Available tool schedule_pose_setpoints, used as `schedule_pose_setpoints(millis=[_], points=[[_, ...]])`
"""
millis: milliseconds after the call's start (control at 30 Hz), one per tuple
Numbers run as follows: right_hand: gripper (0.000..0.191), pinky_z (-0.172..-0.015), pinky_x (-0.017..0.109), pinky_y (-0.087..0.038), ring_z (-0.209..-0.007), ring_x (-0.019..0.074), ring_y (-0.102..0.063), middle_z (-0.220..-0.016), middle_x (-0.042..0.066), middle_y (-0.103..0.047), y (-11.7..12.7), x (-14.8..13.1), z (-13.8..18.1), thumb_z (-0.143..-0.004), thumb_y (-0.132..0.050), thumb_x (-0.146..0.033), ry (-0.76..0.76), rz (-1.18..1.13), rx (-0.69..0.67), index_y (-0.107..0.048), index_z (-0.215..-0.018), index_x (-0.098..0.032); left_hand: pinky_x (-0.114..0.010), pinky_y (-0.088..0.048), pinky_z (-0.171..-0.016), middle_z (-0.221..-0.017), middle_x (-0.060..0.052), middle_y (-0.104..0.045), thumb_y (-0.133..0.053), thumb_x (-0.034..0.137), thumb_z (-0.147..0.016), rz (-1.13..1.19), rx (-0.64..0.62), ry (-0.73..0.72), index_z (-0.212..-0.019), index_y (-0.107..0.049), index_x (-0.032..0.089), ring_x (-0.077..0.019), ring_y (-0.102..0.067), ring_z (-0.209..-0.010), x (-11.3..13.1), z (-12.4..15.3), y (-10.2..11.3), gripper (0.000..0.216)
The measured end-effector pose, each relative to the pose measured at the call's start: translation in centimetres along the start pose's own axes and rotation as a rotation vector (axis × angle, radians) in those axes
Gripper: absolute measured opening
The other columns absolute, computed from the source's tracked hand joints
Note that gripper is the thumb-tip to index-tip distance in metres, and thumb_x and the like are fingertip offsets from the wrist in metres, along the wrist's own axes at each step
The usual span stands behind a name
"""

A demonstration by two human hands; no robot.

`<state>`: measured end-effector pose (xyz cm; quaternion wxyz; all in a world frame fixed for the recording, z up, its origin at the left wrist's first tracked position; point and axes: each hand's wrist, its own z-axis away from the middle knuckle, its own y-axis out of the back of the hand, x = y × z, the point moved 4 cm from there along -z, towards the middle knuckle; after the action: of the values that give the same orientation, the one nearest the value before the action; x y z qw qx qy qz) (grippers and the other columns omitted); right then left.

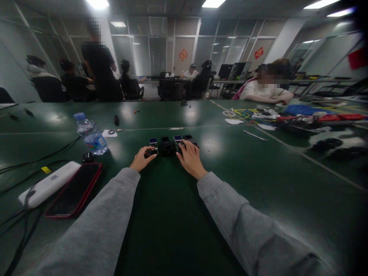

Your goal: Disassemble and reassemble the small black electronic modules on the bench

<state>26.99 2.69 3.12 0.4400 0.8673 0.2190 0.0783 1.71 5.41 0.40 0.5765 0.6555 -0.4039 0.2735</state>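
A row of small box-shaped electronic devices sits on the dark green table before me. My left hand [140, 159] is closed around the leftmost device [153, 141], thumb and fingers at its near end; it has a small screen on top. A black device [166, 147] stands just right of it, untouched. My right hand [191, 158] is closed over a device with a bluish screen [177, 138], its thumb at the near side. Another dark device [188, 137] sits partly hidden behind the right fingers. What these devices are exactly is too small to tell.
To the left are a water bottle [91, 134], a white power bank [51, 184] with cables and a red-edged phone [74, 191]. A wrench [254, 135] and a pile of cables [255, 114] lie right. Across the table a person [258, 90] leans on their arms.
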Motion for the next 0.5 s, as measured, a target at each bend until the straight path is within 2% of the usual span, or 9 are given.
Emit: schedule_pose_setpoints(millis=[100, 233, 367, 500], points=[[0.045, -0.109, 0.048, -0.027, -0.135, 0.0292, -0.029, -0.146, 0.016, -0.035, 0.5, 0.3, 0.0, -0.101, -0.035, -0.036, -0.059, -0.013, 0.055, -0.042, -0.140, -0.013, -0.044, -0.050, -0.091, -0.123, -0.006, -0.060, -0.069, 0.042, -0.081, 0.009, 0.000, 0.007, -0.117, -0.061, 0.027, -0.0218, -0.062, -0.101, 0.0, 0.0, 0.0, 0.040], [0.047, -0.106, 0.050, -0.032, -0.132, 0.0316, -0.033, -0.142, 0.019, -0.038, 0.8, 2.3, 0.1, -0.100, -0.033, -0.034, -0.269, -0.046, 0.183, -0.039, -0.141, -0.013, -0.043, -0.051, -0.089, -0.127, -0.007, -0.058, -0.065, 0.045, -0.083, 0.016, -0.017, 0.004, -0.119, -0.059, 0.027, -0.0217, -0.061, -0.103, -0.2, -0.1, -0.1, 0.041], [0.048, -0.095, 0.049, -0.044, -0.114, 0.0316, -0.049, -0.124, 0.021, -0.051, -0.3, 4.4, 0.2, -0.099, -0.031, -0.031, -0.377, -0.129, 0.137, -0.043, -0.138, -0.007, -0.044, -0.050, -0.091, -0.128, -0.007, -0.056, -0.064, 0.045, -0.084, 0.001, -0.014, -0.015, -0.119, -0.059, 0.026, -0.0217, -0.060, -0.104, -0.5, -0.3, -0.1, 0.040], [0.049, -0.091, 0.048, -0.048, -0.108, 0.0309, -0.053, -0.124, 0.021, -0.050, -1.3, 5.2, 0.2, -0.099, -0.029, -0.032, -0.368, -0.181, 0.094, -0.043, -0.140, -0.008, -0.043, -0.051, -0.089, -0.128, -0.008, -0.056, -0.064, 0.045, -0.084, 0.012, -0.016, -0.008, -0.119, -0.059, 0.026, -0.0218, -0.060, -0.103, -0.7, -0.3, -0.1, 0.041]])
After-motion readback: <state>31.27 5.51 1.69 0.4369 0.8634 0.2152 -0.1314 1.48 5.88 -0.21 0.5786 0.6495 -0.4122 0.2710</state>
